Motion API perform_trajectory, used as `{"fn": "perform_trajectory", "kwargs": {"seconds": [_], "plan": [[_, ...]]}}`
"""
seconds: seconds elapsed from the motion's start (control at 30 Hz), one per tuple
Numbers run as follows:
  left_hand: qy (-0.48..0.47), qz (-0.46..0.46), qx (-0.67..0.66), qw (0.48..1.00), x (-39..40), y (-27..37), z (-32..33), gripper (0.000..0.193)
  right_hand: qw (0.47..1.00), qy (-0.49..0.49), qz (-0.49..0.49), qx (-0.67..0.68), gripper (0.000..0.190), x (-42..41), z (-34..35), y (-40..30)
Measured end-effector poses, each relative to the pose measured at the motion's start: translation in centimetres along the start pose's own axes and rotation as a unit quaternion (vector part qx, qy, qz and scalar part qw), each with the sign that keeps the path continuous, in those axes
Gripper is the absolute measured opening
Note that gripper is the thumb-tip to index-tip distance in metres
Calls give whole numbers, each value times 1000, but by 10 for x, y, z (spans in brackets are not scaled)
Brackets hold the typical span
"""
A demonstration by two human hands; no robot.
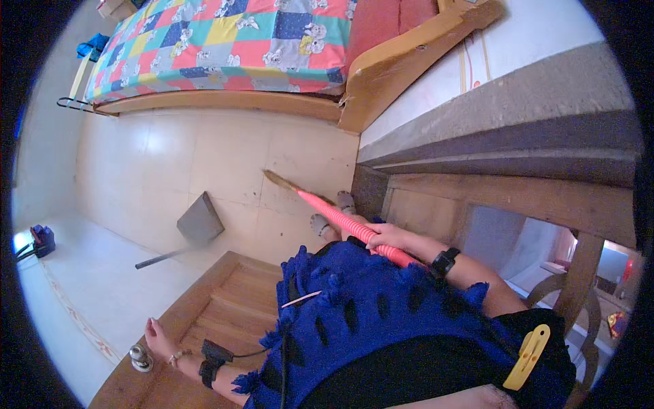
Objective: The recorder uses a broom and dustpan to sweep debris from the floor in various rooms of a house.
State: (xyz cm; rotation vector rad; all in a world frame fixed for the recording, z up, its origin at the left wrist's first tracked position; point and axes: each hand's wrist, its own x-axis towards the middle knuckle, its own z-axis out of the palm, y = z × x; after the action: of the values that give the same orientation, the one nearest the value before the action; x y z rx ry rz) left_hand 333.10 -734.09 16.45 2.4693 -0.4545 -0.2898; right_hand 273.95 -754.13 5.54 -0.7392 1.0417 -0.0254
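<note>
My right hand (386, 236) is wrapped around the ribbed pink handle (340, 214) of a broom. The broom's brown bristles (278, 179) point away from me over the tiled floor, just beyond my sandalled feet (321, 225). My left hand (157, 338) is at the edge of the wooden door (240, 299), close to the round metal doorknob (141, 357). Its fingers look bent, and whether they grip the door edge is unclear. Past the door, a grey dustpan (202, 220) rests on the floor, its handle (162, 258) angled towards the wall.
A bed with a colourful patchwork-print sheet (219, 46) and a wooden frame (219, 102) stands ahead. To the right is the wooden door frame (429, 204). A dark bag (43, 241) is at far left. A yellow clip (529, 355) hangs on my dark clothing.
</note>
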Motion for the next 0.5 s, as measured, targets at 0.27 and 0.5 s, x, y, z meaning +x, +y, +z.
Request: {"fn": "perform_trajectory", "kwargs": {"seconds": [0.27, 0.5], "plan": [[44, 55, 47, 996, -33, 34, 16, 27, 980, 145, 70, 119, 64, -49, -32, -17], [28, 58, 79, 995, -69, 52, 17, 24, 971, 157, 45, 173, 37, 18, -60, -3]]}}
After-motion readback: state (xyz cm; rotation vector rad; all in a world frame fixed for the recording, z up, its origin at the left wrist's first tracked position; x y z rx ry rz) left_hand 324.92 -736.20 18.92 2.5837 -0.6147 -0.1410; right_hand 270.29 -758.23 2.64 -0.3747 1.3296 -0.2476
